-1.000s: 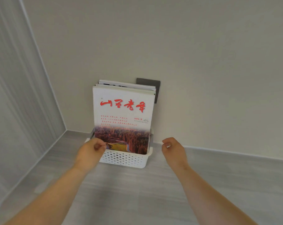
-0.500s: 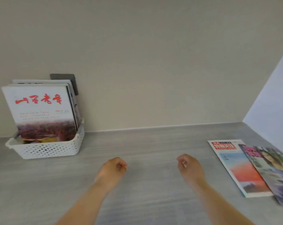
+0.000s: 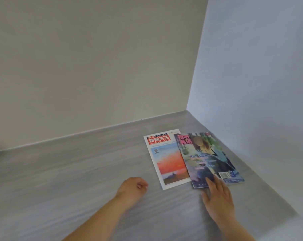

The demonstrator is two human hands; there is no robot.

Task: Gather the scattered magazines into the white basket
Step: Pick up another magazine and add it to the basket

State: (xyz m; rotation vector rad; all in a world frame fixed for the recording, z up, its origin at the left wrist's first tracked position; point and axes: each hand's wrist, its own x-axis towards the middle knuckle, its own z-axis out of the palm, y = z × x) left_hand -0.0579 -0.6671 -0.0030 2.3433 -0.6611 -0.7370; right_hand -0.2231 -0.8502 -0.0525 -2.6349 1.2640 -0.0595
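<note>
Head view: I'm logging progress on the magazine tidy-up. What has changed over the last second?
The view swung right, away from the white basket, now out of frame. The left hand left the basket and hovers loosely curled, empty. The right hand opened and reached forward; its fingers touch the near edge of the portrait-cover magazine. It and the sunset-cover magazine lie overlapped as before.

- The right hand [image 3: 216,193], curled before, now rests straight fingers on the glossy blue-green magazine [image 3: 208,157].
- The left hand [image 3: 132,186] now lies near the white sunset-cover magazine [image 3: 166,160].
</note>
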